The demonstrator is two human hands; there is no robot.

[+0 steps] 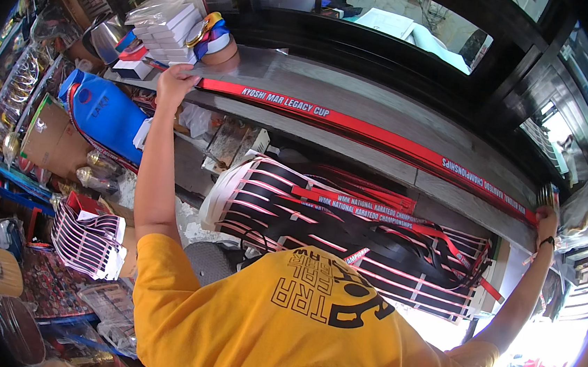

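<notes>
A long red printed ribbon (381,143) stretches along a grey shelf ledge (452,131). My left hand (175,82) is closed on its left end, beside a stack of white boxes and some medals. My right hand (546,223) grips the other end at the far right, near a metallic bundle at the ledge's end. Below the ledge, sheets with black and red strips (398,266) carry loose red printed ribbons (355,201) and tangled black straps.
Stacked white boxes (161,28), a blue plastic container (107,118), a cardboard box (53,141) and a striped bundle (83,238) crowd the left side, with bagged items behind. A black-framed glass window (514,70) runs above the ledge. Bright light fills the lower right.
</notes>
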